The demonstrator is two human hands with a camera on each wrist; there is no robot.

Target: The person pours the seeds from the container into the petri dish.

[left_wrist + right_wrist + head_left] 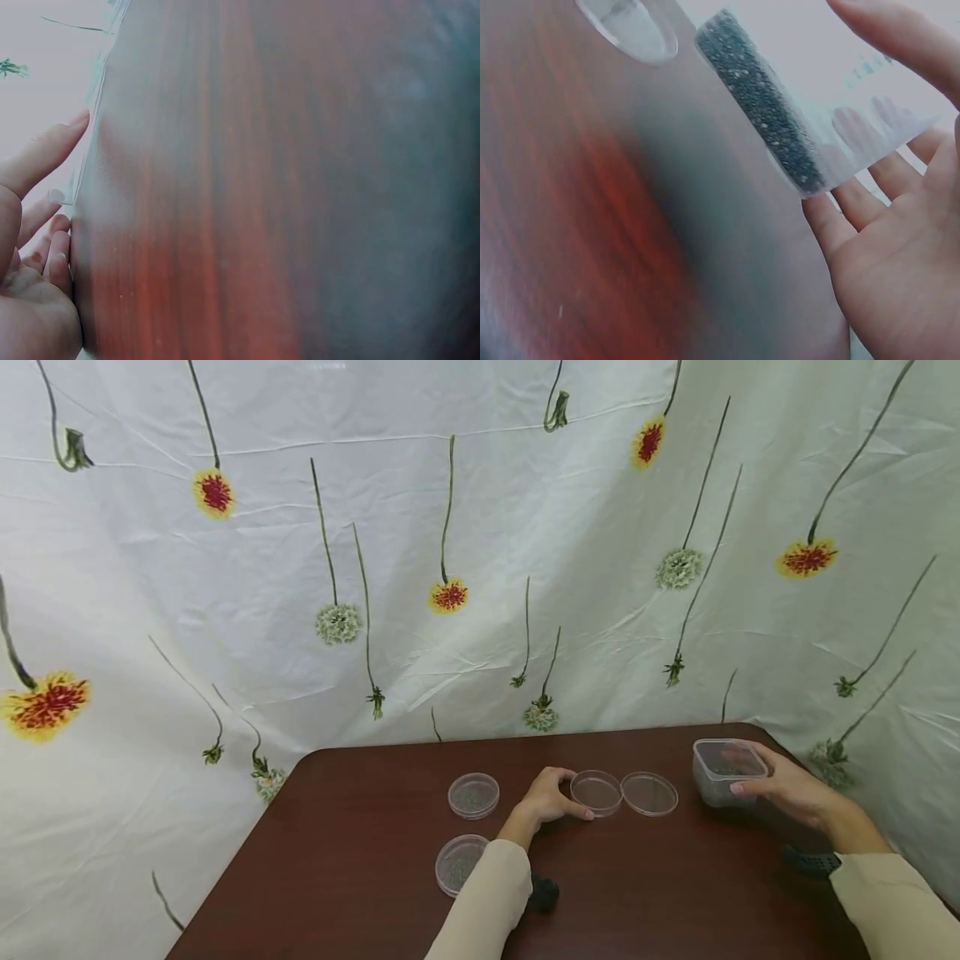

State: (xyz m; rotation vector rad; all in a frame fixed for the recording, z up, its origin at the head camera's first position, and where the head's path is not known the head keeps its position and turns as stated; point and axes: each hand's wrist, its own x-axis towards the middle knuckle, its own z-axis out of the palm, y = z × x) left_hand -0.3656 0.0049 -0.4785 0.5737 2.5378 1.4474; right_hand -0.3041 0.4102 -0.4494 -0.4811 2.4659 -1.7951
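At the table's middle my left hand holds the rim of a clear round petri dish between thumb and fingers. Touching that dish on its right lies another shallow clear dish or lid. Farther right, my right hand grips a clear plastic tub, thumb on the near side and fingers around the far side. A layer of small dark grains covers the tub's bottom in the right wrist view. In the left wrist view, the dish's thin clear edge shows beside the thumb.
Two petri dishes with small specks inside stand left of my left arm, a far one and a near one partly covered by the sleeve. The dark brown table ends at a flower-printed white cloth behind.
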